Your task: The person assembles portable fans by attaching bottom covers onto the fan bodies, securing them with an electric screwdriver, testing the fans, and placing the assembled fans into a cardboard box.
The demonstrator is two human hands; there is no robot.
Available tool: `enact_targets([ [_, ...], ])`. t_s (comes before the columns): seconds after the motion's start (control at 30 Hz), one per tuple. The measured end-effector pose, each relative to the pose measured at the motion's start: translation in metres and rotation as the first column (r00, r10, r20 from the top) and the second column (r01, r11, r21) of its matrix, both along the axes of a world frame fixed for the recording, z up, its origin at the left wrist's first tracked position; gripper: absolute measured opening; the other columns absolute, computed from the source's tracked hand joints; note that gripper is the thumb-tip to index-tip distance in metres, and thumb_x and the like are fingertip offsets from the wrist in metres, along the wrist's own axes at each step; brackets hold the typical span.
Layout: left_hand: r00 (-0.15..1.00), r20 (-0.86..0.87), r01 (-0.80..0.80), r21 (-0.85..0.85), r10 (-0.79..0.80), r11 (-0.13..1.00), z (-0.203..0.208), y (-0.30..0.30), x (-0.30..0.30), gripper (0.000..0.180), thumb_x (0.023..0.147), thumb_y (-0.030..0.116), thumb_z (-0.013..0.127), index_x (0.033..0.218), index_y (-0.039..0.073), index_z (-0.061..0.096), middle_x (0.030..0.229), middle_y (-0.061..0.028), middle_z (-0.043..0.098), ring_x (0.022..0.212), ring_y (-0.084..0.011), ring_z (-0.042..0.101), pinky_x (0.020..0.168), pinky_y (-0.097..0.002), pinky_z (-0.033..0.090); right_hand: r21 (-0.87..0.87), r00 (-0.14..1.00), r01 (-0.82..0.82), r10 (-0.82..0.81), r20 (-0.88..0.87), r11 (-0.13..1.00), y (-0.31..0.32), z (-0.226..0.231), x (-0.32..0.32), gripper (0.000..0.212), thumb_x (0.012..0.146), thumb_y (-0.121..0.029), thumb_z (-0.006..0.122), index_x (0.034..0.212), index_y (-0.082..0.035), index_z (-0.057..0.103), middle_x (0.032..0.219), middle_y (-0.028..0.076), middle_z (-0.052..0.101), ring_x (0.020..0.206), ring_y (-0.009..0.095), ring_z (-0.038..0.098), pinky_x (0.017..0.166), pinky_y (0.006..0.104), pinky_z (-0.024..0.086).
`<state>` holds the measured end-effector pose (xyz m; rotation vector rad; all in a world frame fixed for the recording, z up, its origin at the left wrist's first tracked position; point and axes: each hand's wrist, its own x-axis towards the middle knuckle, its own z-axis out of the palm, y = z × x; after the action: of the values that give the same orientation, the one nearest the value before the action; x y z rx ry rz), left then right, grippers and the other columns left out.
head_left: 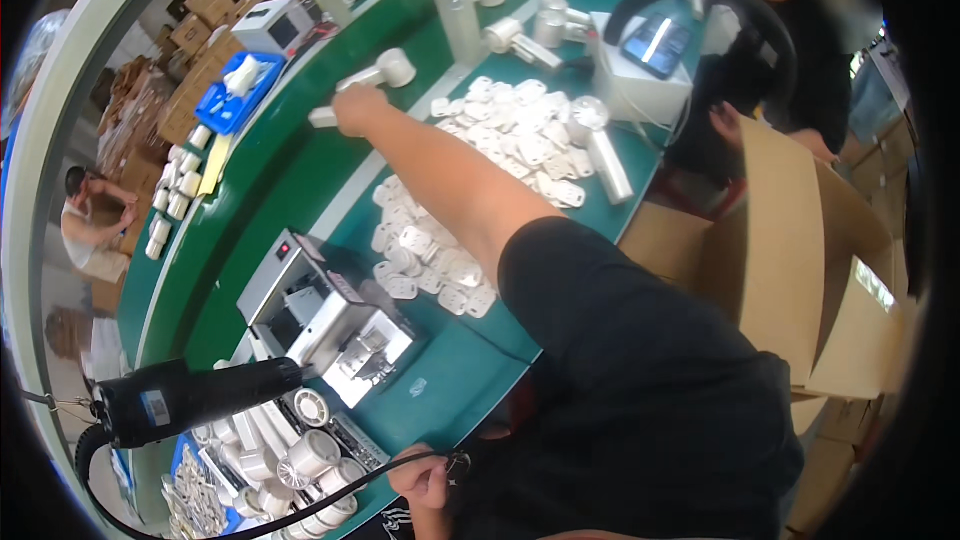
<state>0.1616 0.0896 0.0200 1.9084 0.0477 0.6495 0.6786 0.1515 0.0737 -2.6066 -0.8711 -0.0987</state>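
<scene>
My right hand (358, 110), at the end of an outstretched arm, is closed round the flat handle of a white device with a cylindrical head (397, 67). It holds the device over the dark green belt (300, 120) beyond the table. Close to my body, my left hand (421, 480) has its fingers curled in, near a black cable (375, 475); whatever may be inside them is hidden. A small silver-and-white bench machine (345, 340) stands between the two hands. Loose white flat plates (435, 255) lie heaped beneath my right forearm.
White cylinder parts (310, 455) crowd the lower left, below a black tubular arm (200, 400). A white device (608, 165) lies near the large heap. An open cardboard box (785, 250) stands at right, near a co-worker (790, 60). A blue tray (237, 95) sits beyond the belt.
</scene>
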Motion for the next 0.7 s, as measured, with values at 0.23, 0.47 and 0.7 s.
enact_targets([
  [0.23, 0.999, 0.030, 0.000, -0.538, 0.020, 0.843, -0.019, 0.002, 0.011, 0.017, 0.079, 0.014, 0.061, 0.078, 0.000, 0.052, 0.058, -0.0083, 0.048, 0.049, -0.0158, 0.043, 0.044, -0.0257, 0.033, 0.511, 0.928, -0.206, 0.332, -0.170, 0.835, -0.120, 0.082, -0.064, 0.044, 0.065, -0.022, 0.068, 0.105, -0.004, 0.062, 0.109, 0.014, 0.060, 0.098, 0.028, 0.060, 0.084, 0.0332, 0.049],
  [0.47, 0.998, -0.054, -0.039, -0.502, 0.013, 0.864, 0.012, -0.001, 0.039, 0.027, 0.091, 0.017, 0.054, 0.112, 0.002, 0.045, 0.072, -0.0090, 0.053, 0.060, -0.0147, 0.050, 0.053, -0.0245, 0.042, 0.851, 0.561, -0.191, 0.766, -0.314, 0.489, -0.238, 0.036, -0.247, 0.049, 0.071, -0.013, 0.070, 0.118, -0.007, 0.054, 0.116, 0.009, 0.055, 0.109, 0.018, 0.051, 0.093, 0.0312, 0.040],
  [0.7, 0.970, 0.120, 0.243, -0.510, -0.211, 0.825, 0.039, -0.016, 0.064, 0.101, 0.065, 0.044, 0.080, 0.138, 0.005, 0.023, 0.135, -0.0171, 0.041, 0.126, -0.0318, 0.039, 0.108, -0.0451, 0.028, 0.843, 0.125, -0.132, 0.852, -0.508, 0.522, -0.234, -0.008, -0.312, 0.047, 0.075, -0.010, 0.068, 0.119, -0.005, 0.053, 0.114, 0.009, 0.055, 0.107, 0.017, 0.051, 0.090, 0.0302, 0.042],
])
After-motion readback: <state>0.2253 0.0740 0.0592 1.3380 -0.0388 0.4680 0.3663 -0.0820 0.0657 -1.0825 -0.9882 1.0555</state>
